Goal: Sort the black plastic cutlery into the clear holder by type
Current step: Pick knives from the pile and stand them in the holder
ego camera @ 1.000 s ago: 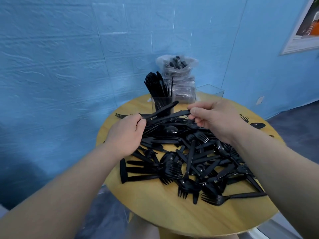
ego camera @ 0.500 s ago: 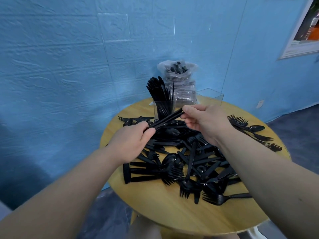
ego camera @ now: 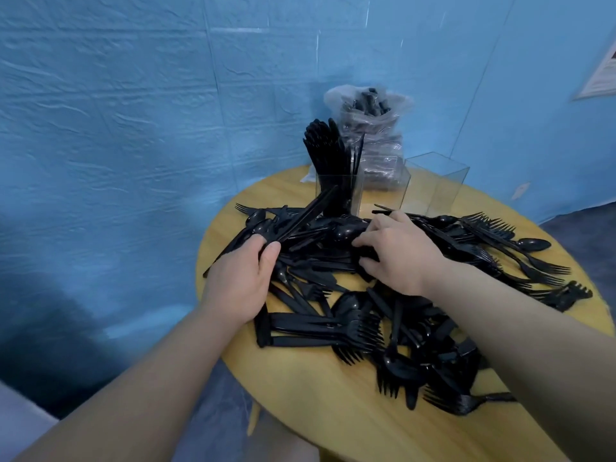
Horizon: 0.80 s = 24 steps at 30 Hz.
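1. Two bare hands work over a heap of loose black plastic cutlery (ego camera: pixel 383 295) spread across the round yellow wooden surface (ego camera: pixel 320 405).
2. The clear square-sided plastic holder (ego camera: pixel 336 195) stands at the far edge of that surface; its left compartment is packed with upright black pieces, and the compartment to the right (ego camera: pixel 433 185) looks bare.
3. The left hand (ego camera: pixel 240 281), near of the holder, curls its fingers round a few long black knives (ego camera: pixel 306 215) that angle up towards the holder.
4. The right hand (ego camera: pixel 396 255), just right of it, rests on the heap with fingers bent among the pieces; what it grips cannot be told.
5. A clear plastic bag of cutlery (ego camera: pixel 373 135) sits behind the holder.
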Each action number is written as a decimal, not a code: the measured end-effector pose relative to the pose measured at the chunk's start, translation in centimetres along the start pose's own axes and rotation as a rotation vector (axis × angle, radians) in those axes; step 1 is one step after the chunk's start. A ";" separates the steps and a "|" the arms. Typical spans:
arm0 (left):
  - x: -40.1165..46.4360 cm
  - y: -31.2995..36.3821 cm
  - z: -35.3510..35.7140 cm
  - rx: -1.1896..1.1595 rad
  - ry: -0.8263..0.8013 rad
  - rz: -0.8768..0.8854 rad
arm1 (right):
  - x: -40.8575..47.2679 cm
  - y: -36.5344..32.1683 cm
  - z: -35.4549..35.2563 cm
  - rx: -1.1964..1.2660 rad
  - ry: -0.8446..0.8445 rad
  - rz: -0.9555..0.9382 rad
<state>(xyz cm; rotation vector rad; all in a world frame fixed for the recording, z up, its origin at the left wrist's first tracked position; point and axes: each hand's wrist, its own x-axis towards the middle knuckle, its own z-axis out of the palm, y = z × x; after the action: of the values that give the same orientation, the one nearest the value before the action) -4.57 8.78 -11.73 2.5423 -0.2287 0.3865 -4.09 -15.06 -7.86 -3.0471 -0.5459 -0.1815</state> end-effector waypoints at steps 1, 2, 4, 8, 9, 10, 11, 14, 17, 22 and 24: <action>0.0 -0.2 0.1 -0.022 -0.003 -0.008 | 0.2 0.0 0.0 -0.002 -0.013 -0.006; 0.0 -0.4 0.1 -0.041 -0.003 -0.017 | 0.3 0.0 0.0 -0.011 -0.023 -0.020; 0.0 -0.6 0.1 -0.065 -0.003 -0.027 | 0.6 -0.2 0.1 -0.033 -0.042 -0.050; 0.1 -0.6 0.2 -0.065 -0.003 -0.031 | 0.7 -0.2 0.4 -0.107 -0.013 -0.115; 0.0 -0.6 0.2 -0.058 0.004 -0.030 | 0.6 -0.1 0.6 -0.113 0.023 -0.138; 0.0 -0.6 0.2 -0.054 0.010 -0.030 | 0.5 0.0 0.9 -0.119 0.065 -0.160; 0.0 -0.6 0.2 -0.051 0.015 -0.029 | 0.4 0.1 1.1 -0.127 0.109 -0.171; 0.0 -0.7 0.2 -0.046 0.018 -0.037 | -0.1 0.4 1.2 -0.037 0.202 -0.094; 0.0 -0.8 0.3 -0.034 0.038 -0.029 | -0.7 0.3 0.2 0.174 0.261 0.053; -0.2 -0.7 0.3 -0.005 0.060 -0.009 | -1.5 0.8 -1.4 0.586 0.297 0.300; -0.3 -0.5 0.2 -0.001 0.067 0.001 | -1.7 0.9 -2.0 0.758 0.309 0.369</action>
<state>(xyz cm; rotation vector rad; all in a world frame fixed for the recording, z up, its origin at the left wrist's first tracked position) -4.71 9.10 -12.23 2.5237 -0.2051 0.4714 -5.60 -16.57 -6.09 -2.2616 -0.0038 -0.3303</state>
